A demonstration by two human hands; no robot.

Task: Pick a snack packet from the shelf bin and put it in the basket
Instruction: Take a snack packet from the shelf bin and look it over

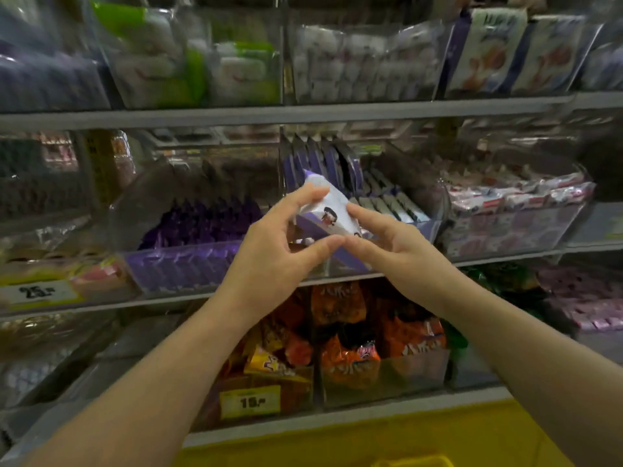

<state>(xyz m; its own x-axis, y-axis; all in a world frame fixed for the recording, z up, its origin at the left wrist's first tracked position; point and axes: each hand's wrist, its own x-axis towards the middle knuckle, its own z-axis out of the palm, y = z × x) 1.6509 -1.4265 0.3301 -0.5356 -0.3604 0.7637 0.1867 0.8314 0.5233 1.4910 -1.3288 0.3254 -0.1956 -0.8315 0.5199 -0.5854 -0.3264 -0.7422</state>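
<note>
You have 2 hands up: left hand (269, 256) and right hand (392, 246), sharing 1 snack packet (328, 210). You can see 2 price tags (249, 401), 3 shelf rails (303, 112), 1 yellow basket (404, 443).

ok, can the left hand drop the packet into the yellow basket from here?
Probably yes. Both hands, left hand and right hand, hold the packet above the shelf; the yellow basket sits directly below with nothing visible between.

Dim indoor light, heavy motion blur across the grey metal shelves (303, 112), worst toward the top corners, glare streaks on the clear plastic bins (202, 183), wide-angle bowing at edges, only the forearms and central white-and-purple snack packet (328, 214) fairly sharp
</note>
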